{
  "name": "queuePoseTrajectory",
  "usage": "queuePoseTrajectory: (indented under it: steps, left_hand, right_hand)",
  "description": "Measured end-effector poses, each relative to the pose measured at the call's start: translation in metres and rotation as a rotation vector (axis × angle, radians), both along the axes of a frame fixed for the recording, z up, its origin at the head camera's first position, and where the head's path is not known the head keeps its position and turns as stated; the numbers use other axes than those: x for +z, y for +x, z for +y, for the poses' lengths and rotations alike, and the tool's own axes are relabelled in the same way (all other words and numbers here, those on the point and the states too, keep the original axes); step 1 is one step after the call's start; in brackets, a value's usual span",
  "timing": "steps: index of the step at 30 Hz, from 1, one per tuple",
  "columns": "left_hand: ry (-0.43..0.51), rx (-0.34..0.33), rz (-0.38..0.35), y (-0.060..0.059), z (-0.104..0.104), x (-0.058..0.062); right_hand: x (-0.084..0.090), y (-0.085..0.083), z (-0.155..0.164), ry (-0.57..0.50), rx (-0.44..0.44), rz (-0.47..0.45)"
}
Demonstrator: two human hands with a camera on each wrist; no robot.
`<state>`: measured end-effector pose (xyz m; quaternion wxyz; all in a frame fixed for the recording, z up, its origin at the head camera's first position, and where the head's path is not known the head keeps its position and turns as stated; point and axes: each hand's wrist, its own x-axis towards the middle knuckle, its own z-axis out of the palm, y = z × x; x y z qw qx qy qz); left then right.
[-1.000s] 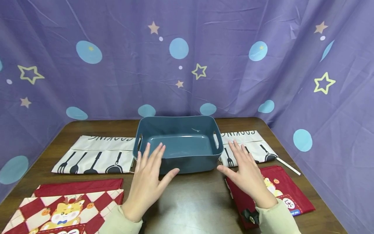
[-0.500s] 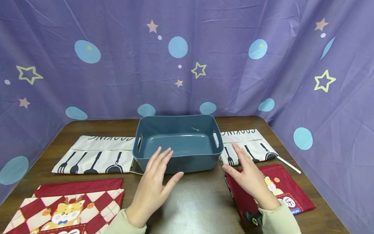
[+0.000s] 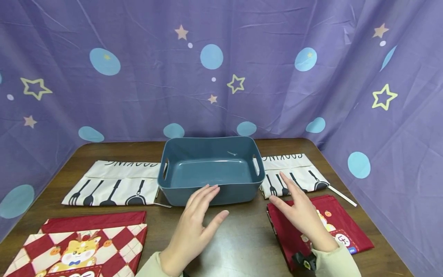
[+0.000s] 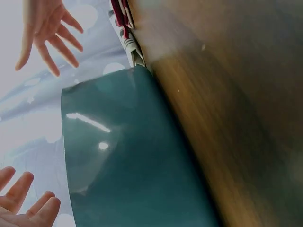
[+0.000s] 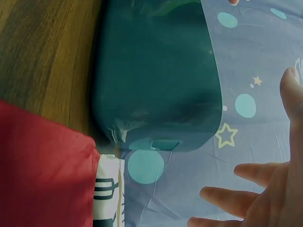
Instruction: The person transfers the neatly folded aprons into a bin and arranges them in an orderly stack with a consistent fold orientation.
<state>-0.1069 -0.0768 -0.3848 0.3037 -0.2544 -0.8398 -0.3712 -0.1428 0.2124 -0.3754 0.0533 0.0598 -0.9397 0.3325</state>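
- Head view: your left hand (image 3: pixel 194 227) floats over the bare surface (image 3: pixel 238 238) just in front of the blue bin (image 3: pixel 211 169), fingers straight and spread, holding nothing. Fingertips (image 3: pixel 211 188) sit close to the bin's near wall; can't tell whether they touch it.
- Your right hand (image 3: pixel 301 213) is also flat and loose, gripping nothing, hovering above the folded red cloth (image 3: pixel 349 223) at the right front, palm turned toward the bin's right end.
- Bin stands upright at the middle of the surface with nothing visible inside, open top up, cut-out handles (image 3: pixel 165 168) at both short ends. Looks placed there so both hands reach it evenly, I'd judge.
- White utensil-print cloths lie flat on either side of the bin: one left (image 3: pixel 114 184), one right (image 3: pixel 297 173). Each has an edge touching or tucked under the bin's end, so the bin sits between them.
- Red checked cloth with a cartoon tiger (image 3: pixel 79 246) lies at the left front, well apart from your left hand.
- Left wrist view: bin wall (image 4: pixel 132 156) fills the frame, with both sets of fingers splayed; confirms no grip.
- Right wrist view: bin's end with its handle slot (image 5: pixel 165 143), red cloth corner (image 5: pixel 42 175) just beside it, your fingers (image 5: pixel 255 198) extended and free.
- Purple star-print curtain (image 3: pixel 221 69) backs the scene.
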Motion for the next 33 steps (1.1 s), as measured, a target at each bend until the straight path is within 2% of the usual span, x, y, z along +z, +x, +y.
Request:
queuePoseTrajectory:
  steps: [10, 14, 21, 27, 33]
  left_hand:
    - [0.021, -0.034, -0.011, 0.003, 0.009, -0.003]
    - [0.033, -0.038, -0.037, 0.003, 0.011, -0.006]
    - [0.039, -0.038, -0.044, 0.002, 0.016, -0.009]
    - [0.041, -0.033, -0.115, 0.005, 0.020, -0.011]
    - [0.067, -0.051, -0.268, 0.008, 0.025, -0.011]
  right_hand:
    - [0.001, 0.004, 0.014, -0.017, -0.045, -0.050]
    - [-0.001, 0.005, 0.017, -0.009, -0.033, -0.008]
    - [-0.004, 0.007, 0.023, 0.000, -0.038, 0.011]
    - [-0.008, 0.008, 0.026, 0.003, -0.044, 0.039]
    - [-0.014, 0.010, 0.029, -0.014, -0.065, 0.058]
